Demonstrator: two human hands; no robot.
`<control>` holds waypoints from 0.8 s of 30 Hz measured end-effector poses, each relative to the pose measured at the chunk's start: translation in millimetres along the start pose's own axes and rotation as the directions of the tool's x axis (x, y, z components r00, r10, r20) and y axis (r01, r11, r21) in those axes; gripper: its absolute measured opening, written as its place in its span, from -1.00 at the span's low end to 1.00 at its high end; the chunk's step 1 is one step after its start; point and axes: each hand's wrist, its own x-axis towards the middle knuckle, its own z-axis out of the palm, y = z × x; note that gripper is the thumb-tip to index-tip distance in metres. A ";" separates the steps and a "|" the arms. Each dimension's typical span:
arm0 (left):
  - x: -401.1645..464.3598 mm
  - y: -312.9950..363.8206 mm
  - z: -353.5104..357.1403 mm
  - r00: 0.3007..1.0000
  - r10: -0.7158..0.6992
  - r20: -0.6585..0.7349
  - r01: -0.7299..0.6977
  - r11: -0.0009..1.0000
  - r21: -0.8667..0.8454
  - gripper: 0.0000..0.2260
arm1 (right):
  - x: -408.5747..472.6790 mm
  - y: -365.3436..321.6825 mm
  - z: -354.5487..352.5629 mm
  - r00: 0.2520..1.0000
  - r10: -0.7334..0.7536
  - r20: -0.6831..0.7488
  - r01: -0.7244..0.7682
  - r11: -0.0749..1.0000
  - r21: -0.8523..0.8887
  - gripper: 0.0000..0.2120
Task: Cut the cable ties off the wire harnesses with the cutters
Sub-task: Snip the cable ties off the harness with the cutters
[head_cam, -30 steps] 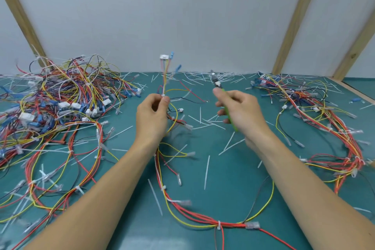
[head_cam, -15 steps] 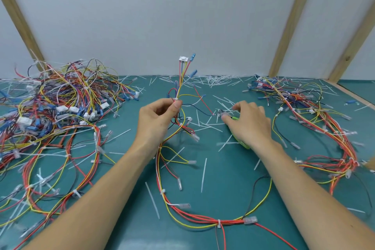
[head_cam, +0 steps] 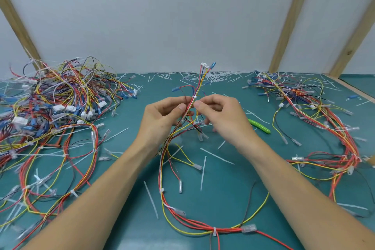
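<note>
A wire harness [head_cam: 199, 227] of red and yellow wires loops over the green table in front of me, and its upper end stands up between my hands. My left hand [head_cam: 162, 119] pinches that bundle just below a white cable tie [head_cam: 194, 98]. From the other side my right hand [head_cam: 221, 115] pinches at the same tie with thumb and forefinger. The green-handled cutters [head_cam: 260, 126] lie on the table just right of my right hand, and neither hand holds them.
A big tangled heap of harnesses [head_cam: 60, 103] fills the left side, and a smaller heap [head_cam: 316, 119] lies on the right. Cut white tie pieces [head_cam: 217, 76] litter the table, thickest along the back wall. Wooden posts [head_cam: 288, 18] lean against the wall.
My right hand has put the cutters down on the table and moved left to the harness. My left hand has kept its hold and shifted the bundle slightly right.
</note>
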 end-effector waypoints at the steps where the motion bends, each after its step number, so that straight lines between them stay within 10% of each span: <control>1: -0.7 -0.5 -0.1 1.000 0.001 0.023 -0.001 1.000 -0.002 -0.82 | 0.5 -0.4 -1.8 1.000 0.014 -0.013 -0.014 1.000 0.015 -0.90; 13: 3.2 -3.6 3.0 0.981 0.115 -0.159 -0.089 0.983 0.157 -0.96 | 1.9 -3.1 -8.2 0.990 0.137 0.024 -0.139 0.965 0.222 -0.97; 24: -1.8 0.9 8.9 0.995 0.023 0.092 -0.041 0.977 0.208 -0.94 | 5.7 -5.8 -13.4 0.997 0.036 0.067 -0.057 0.937 0.344 -0.82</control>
